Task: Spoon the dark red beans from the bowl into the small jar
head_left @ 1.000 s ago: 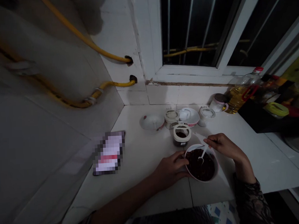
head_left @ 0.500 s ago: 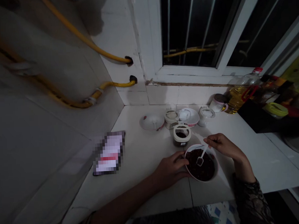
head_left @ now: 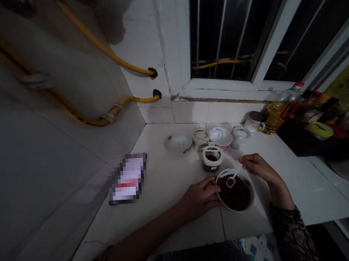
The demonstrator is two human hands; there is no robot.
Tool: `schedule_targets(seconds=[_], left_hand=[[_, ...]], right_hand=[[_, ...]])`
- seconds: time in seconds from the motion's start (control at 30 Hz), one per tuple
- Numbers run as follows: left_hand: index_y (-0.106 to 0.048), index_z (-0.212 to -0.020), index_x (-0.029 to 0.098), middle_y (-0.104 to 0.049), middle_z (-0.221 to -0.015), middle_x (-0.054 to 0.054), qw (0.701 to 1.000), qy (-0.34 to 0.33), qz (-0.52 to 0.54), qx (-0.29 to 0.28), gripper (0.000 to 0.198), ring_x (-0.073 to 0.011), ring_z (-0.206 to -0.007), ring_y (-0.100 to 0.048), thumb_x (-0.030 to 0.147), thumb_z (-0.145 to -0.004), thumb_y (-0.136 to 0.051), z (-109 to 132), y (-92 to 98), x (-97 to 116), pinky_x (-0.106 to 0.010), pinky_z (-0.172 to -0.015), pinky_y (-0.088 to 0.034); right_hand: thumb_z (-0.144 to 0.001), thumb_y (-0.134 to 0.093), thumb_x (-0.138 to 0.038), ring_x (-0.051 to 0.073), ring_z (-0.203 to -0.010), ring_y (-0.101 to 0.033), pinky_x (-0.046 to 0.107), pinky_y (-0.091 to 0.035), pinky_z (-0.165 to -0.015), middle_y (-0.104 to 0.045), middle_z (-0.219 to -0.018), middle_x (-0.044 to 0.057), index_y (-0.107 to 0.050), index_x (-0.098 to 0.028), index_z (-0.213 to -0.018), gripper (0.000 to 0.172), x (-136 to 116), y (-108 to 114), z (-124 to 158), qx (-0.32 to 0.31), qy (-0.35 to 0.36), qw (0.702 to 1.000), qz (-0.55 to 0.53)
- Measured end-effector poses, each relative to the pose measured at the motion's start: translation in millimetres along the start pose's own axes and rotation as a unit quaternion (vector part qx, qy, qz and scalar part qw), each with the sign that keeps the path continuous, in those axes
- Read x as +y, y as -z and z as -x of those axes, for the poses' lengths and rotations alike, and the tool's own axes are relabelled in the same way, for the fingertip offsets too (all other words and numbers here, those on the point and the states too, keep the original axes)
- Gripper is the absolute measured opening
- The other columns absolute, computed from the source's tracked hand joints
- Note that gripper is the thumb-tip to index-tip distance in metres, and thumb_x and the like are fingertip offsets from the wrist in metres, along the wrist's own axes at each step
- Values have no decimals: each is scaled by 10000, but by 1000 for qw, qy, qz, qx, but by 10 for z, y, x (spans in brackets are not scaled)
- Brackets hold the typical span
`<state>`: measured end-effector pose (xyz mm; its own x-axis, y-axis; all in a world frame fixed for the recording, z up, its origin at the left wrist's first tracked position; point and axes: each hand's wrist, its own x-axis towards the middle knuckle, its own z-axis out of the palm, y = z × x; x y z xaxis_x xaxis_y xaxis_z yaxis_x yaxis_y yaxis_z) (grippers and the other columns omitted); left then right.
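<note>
Currently, the left hand [head_left: 199, 195] holds the bowl [head_left: 249, 178] by its nine-o'clock side, five o'clock from the jar [head_left: 212, 159], while the right hand [head_left: 257, 167] pinches the spoon [head_left: 235, 174] at one. A hasty flick could spatter the jar; a slack left grip could let the bowl slide.

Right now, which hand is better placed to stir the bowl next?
Right hand, likely: it holds the white spoon, scoop end within the outline of the bowl. The left hand is occupied holding the bowl's side.
</note>
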<state>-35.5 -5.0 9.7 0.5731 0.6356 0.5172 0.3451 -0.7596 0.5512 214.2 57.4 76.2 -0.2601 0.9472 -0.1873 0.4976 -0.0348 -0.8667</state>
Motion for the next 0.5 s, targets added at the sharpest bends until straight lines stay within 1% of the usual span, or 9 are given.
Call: schedule_targets(seconds=[0.1,0.17,0.23,0.3,0.37,0.43,0.5], left_hand=[[-598,-1028,191,-564,-1206,-115,1000,3,-7,0,329,-203,-1036,-629,477,-866,-572,12,-15,-18,-287,-845,-538],[-597,-1035,191,-568,-1194,-115,1000,-1,-9,1,335,-197,-1016,-636,477,-862,-578,15,-19,-25,-280,-839,-538],[-593,-1036,188,-571,-1188,-116,1000,-8,-8,5,341,-190,-1000,-639,481,-866,-569,14,-16,-24,-276,-839,-536],[-592,-1026,183,-574,-1181,-118,1000,-14,-7,15,348,-189,-996,-639,492,-871,-552,9,-8,-16,-276,-836,-538],[-594,-1017,181,-577,-1174,-116,1000,-14,-5,18,353,-188,-989,-642,499,-871,-545,4,-1,-7,-274,-829,-540],[-597,-1014,185,-577,-1179,-111,1000,-10,-3,12,345,-184,-978,-646,495,-869,-552,1,0,-2,-270,-826,-541],[-598,-1015,184,-574,-1190,-112,1000,-7,-1,9,339,-185,-978,-646,487,-866,-561,2,-4,-3,-269,-829,-540]], right_hand=[[-692,-576,-651,49,-348,-233,207,-172,-355,-295,-391,-86,-475,-181,-528,508,-18,-4,-51,28,-7,999,-40],[-690,-580,-651,55,-338,-267,208,-196,-355,-326,-386,-77,-486,-180,-533,506,-72,-3,-86,63,3,997,-54],[-697,-571,-664,64,-332,-289,212,-210,-358,-338,-373,-71,-499,-180,-541,514,-159,-10,-114,113,26,992,-49],[-728,-538,-674,72,-337,-300,219,-224,-367,-349,-369,-63,-517,-178,-561,524,-252,-39,-135,176,62,982,-25],[-791,-484,-654,86,-366,-330,228,-262,-394,-378,-389,-47,-535,-178,-587,521,-320,-101,-149,249,109,962,21],[-865,-429,-587,106,-432,-403,237,-326,-461,-466,-451,-10,-557,-175,-619,497,-344,-191,-159,306,167,931,102],[-916,-400,-495,130,-524,-487,247,-368,-546,-574,-558,42,-595,-168,-667,455,-332,-288,-165,319,228,896,209]])
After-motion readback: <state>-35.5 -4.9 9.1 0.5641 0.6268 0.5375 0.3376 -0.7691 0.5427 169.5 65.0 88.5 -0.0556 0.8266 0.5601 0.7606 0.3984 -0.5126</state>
